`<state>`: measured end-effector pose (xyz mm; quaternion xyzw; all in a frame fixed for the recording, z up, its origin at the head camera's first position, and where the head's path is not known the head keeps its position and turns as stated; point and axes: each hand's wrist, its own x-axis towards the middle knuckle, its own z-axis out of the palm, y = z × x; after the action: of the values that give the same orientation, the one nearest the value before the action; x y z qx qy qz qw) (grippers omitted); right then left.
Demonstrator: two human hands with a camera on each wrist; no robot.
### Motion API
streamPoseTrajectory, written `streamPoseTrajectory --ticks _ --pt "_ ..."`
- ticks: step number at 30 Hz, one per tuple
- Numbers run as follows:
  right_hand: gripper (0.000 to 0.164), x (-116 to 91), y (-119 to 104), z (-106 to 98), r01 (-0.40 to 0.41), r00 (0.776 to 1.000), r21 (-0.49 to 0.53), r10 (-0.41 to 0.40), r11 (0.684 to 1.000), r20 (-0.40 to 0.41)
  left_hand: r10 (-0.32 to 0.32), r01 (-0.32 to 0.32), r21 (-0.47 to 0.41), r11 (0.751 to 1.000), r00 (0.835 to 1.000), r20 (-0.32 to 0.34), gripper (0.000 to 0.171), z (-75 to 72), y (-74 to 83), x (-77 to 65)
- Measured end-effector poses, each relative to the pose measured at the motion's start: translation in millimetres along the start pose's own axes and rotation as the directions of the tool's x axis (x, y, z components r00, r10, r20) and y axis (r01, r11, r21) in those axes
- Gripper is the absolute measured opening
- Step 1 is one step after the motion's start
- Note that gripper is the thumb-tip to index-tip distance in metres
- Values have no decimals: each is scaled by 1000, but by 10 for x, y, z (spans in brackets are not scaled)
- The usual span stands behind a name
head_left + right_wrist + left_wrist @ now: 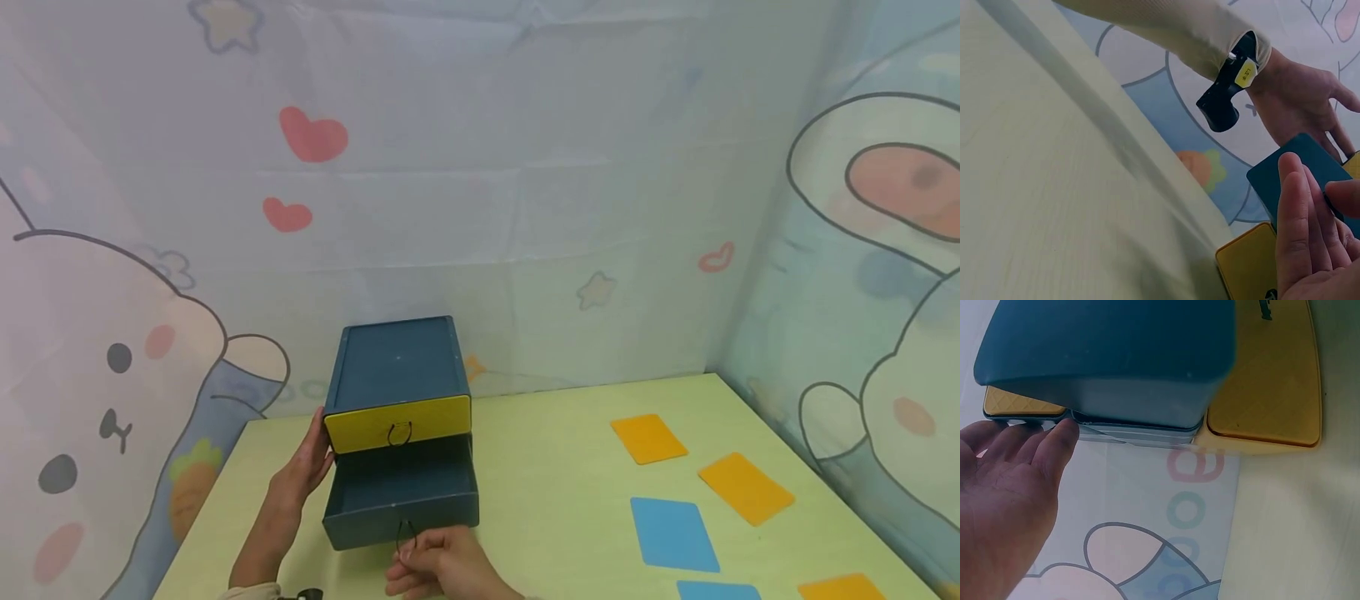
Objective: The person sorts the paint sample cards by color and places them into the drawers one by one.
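Observation:
A small drawer cabinet (397, 360) with a dark blue top stands on the table, its yellow top drawer (438, 419) pushed in. Below it, the dark blue drawer (375, 525) is pulled far out; the part of its inside that shows holds nothing. My right hand (450, 562) pinches the thin dark cord loop on that drawer's front between thumb and fingers. My left hand (296, 467) rests against the cabinet's left side near the top, fingers fairly straight. In the left wrist view a lower yellow drawer (1272, 381) also shows, beneath the blue one.
To the right on the pale green table (547, 500) lie several flat cards, among them an orange card (649, 439) and a blue card (674, 534). A printed cloth backdrop (570, 192) hangs behind the table and at both sides.

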<state>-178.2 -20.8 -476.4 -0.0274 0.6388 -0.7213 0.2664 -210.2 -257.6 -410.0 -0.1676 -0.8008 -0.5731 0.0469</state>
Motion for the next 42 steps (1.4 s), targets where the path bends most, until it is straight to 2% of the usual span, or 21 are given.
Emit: streamPoseTrajectory --ticks 4,12,17,21,26,35,42 --pt "12 -45 10 3 6 1000 17 -7 1000 14 -8 8 0 1000 1000 3 51 -7 3 -3" --pt "14 -65 55 -36 31 998 -10 -30 999 58 34 -34 17 999 999 -6 52 -32 -8 -12" --pt "15 -76 101 -46 51 995 -19 -50 998 81 17 -17 27 999 1000 -9 52 -43 2 -27" --pt "13 -88 118 -38 56 997 -41 -53 998 64 2 -2 24 1000 1000 -5 52 -47 0 -25" --pt "13 -88 133 -47 75 996 -62 -71 995 53 9 -9 15 1000 1000 5 51 -52 -21 -24" --pt "13 -83 189 -89 139 987 -54 -134 989 88 4 -4 10 1000 1000 12 52 -48 -16 -15" --pt "24 -72 225 -128 171 976 -80 -157 982 153 -7 7 8 1000 1000 7 51 -56 -20 -14"
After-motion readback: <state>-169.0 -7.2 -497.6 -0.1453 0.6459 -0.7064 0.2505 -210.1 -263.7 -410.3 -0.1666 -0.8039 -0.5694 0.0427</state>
